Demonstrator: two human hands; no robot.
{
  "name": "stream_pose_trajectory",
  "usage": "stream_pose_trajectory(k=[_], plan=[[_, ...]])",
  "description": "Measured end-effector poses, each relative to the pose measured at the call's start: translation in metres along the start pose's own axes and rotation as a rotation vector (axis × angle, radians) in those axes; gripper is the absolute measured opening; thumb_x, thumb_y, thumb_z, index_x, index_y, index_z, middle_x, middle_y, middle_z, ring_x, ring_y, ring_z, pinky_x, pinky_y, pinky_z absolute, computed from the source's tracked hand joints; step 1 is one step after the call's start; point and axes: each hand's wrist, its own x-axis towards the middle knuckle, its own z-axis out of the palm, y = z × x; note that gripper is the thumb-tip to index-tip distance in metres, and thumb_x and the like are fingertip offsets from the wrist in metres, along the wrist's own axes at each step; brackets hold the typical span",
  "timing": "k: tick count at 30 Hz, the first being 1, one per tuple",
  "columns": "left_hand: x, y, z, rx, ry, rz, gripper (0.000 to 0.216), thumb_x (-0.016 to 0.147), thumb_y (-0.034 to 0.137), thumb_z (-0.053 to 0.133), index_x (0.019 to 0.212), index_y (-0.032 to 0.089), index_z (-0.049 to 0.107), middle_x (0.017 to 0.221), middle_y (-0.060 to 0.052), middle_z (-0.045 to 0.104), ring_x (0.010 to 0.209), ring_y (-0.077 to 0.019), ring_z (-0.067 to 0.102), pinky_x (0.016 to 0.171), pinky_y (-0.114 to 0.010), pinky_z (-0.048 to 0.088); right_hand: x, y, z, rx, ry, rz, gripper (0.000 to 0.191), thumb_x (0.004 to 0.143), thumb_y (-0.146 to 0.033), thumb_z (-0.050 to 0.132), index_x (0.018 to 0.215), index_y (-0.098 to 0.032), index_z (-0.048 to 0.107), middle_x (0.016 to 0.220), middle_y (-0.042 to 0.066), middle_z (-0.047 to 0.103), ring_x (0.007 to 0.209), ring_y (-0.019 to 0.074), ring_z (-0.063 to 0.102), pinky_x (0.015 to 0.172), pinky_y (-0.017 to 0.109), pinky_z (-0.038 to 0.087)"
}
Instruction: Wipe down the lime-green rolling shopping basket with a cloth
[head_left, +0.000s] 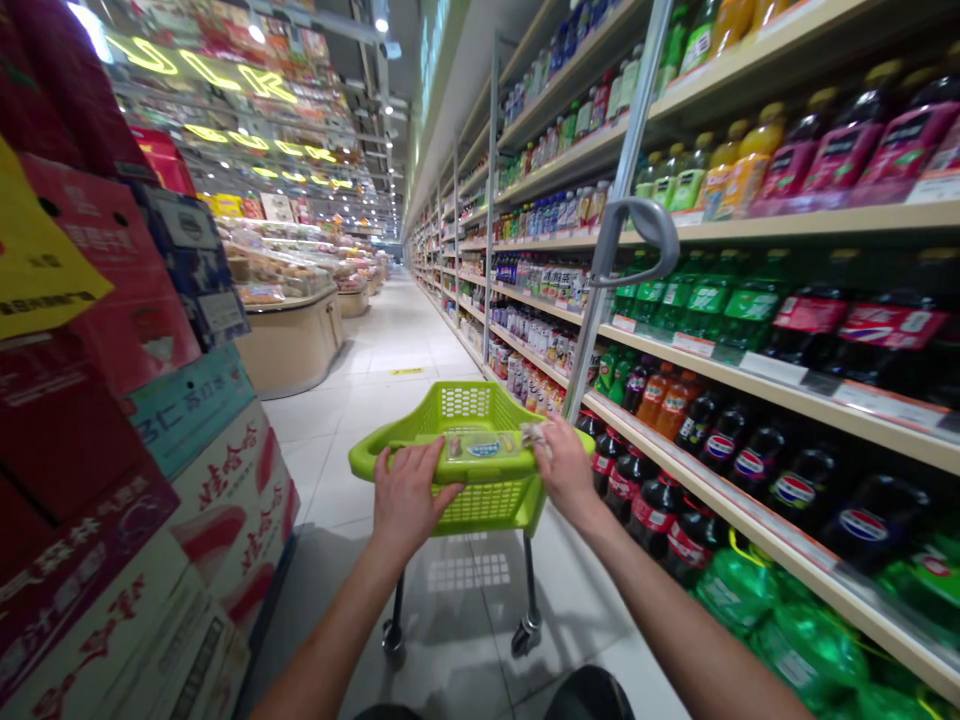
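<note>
A lime-green plastic shopping cart (491,512) stands straight in front of me on its dark legs and wheels. My left hand (409,490) is wrapped over the left part of its handle, thumb underneath. On the handle's right end rests my right hand (564,468), fingers curled round it. A small crumpled whitish piece (534,433), perhaps tissue, shows at the right fingers; I cannot make out its kind. Between the hands a clear-covered label panel (484,446) sits on the handle. What I can see of the basket through its mesh shows no goods.
Tall shelves of bottled drinks (735,290) run along the right, with a grey handle (637,240) jutting from their upright. Stacked drink cartons (217,470) crowd the left. Beyond them stands a rounded display counter (292,340). A tiled aisle (397,325) stretches ahead between them.
</note>
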Motion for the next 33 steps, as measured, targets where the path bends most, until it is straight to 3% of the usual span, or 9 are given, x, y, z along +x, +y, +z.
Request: stream_pose_trajectory(k=[4, 6, 10, 12, 15, 21, 24, 27, 33], plan=[[-0.001, 0.002, -0.002, 0.016, -0.001, -0.001, 0.046, 0.073, 0.034, 0.054, 0.115, 0.017, 0.05, 0.105, -0.009, 0.062, 0.097, -0.0257, 0.052, 0.094, -0.048, 0.026, -0.007, -0.076, 0.034, 0.092, -0.09, -0.281, 0.023, 0.079, -0.02, 0.046, 0.098, -0.019, 0.06, 0.123, 0.011, 0.048, 0.117, 0.0225, 0.039, 0.097, 0.041, 0.034], [-0.003, 0.001, -0.004, 0.023, -0.006, -0.006, 0.046, 0.073, 0.034, 0.055, 0.115, 0.017, 0.05, 0.105, -0.008, 0.061, 0.097, -0.0257, 0.052, 0.094, -0.048, 0.026, -0.006, -0.082, 0.035, 0.066, -0.128, -0.34, 0.023, 0.079, -0.021, 0.047, 0.098, -0.021, 0.06, 0.125, 0.01, 0.048, 0.12, 0.0234, 0.037, 0.099, 0.044, 0.03], [-0.007, 0.002, -0.007, 0.008, 0.007, 0.002, 0.051, 0.073, 0.041, 0.056, 0.117, 0.017, 0.048, 0.106, -0.009, 0.061, 0.098, -0.026, 0.051, 0.094, -0.047, 0.025, 0.009, -0.018, 0.003, -0.08, -0.108, -0.052, 0.023, 0.079, -0.02, 0.044, 0.095, -0.019, 0.061, 0.119, 0.011, 0.052, 0.115, 0.0261, 0.042, 0.097, 0.051, 0.027], [-0.01, 0.004, -0.006, -0.003, 0.018, 0.003, 0.051, 0.073, 0.042, 0.056, 0.117, 0.018, 0.048, 0.106, -0.009, 0.061, 0.099, -0.0256, 0.051, 0.095, -0.047, 0.025, 0.019, 0.02, -0.016, -0.097, -0.111, 0.141, 0.023, 0.08, -0.022, 0.041, 0.089, -0.016, 0.062, 0.105, 0.012, 0.058, 0.105, 0.025, 0.049, 0.09, 0.045, 0.037], [-0.012, 0.008, -0.004, -0.004, 0.038, -0.012, 0.051, 0.073, 0.041, 0.057, 0.117, 0.017, 0.048, 0.106, -0.009, 0.061, 0.099, -0.0256, 0.051, 0.095, -0.047, 0.024, 0.026, 0.034, -0.024, -0.067, -0.15, 0.209, 0.022, 0.079, -0.024, 0.041, 0.085, -0.016, 0.061, 0.094, 0.011, 0.061, 0.097, 0.0225, 0.054, 0.086, 0.037, 0.042], [-0.012, 0.01, -0.005, 0.003, 0.04, -0.009, 0.047, 0.073, 0.039, 0.055, 0.115, 0.017, 0.049, 0.104, -0.01, 0.061, 0.097, -0.0263, 0.052, 0.094, -0.047, 0.024, 0.007, -0.066, 0.018, 0.152, -0.184, -0.119, 0.022, 0.08, -0.018, 0.042, 0.095, -0.017, 0.058, 0.115, 0.012, 0.053, 0.112, 0.0198, 0.045, 0.094, 0.035, 0.038], [-0.011, 0.004, -0.007, 0.004, 0.037, -0.009, 0.042, 0.075, 0.036, 0.053, 0.113, 0.017, 0.05, 0.103, -0.01, 0.062, 0.097, -0.026, 0.052, 0.093, -0.046, 0.025, 0.003, -0.086, 0.025, 0.146, -0.231, -0.285, 0.022, 0.078, -0.017, 0.048, 0.097, -0.019, 0.059, 0.12, 0.011, 0.051, 0.114, 0.0213, 0.043, 0.095, 0.04, 0.035], [-0.012, -0.004, -0.008, -0.009, 0.034, 0.012, 0.045, 0.074, 0.04, 0.054, 0.114, 0.019, 0.049, 0.104, -0.009, 0.062, 0.097, -0.026, 0.052, 0.093, -0.046, 0.025, 0.012, -0.049, 0.011, 0.027, -0.22, -0.258, 0.02, 0.076, -0.017, 0.05, 0.092, -0.021, 0.061, 0.119, 0.009, 0.052, 0.114, 0.024, 0.042, 0.094, 0.046, 0.033], [-0.012, -0.015, -0.008, -0.025, 0.042, 0.02, 0.049, 0.072, 0.043, 0.056, 0.114, 0.018, 0.05, 0.105, -0.009, 0.062, 0.097, -0.0255, 0.053, 0.092, -0.045, 0.027, 0.053, 0.045, -0.016, -0.121, -0.299, 0.152, 0.019, 0.074, -0.016, 0.049, 0.083, -0.017, 0.066, 0.079, 0.005, 0.064, 0.077, 0.0167, 0.056, 0.072, 0.028, 0.042]])
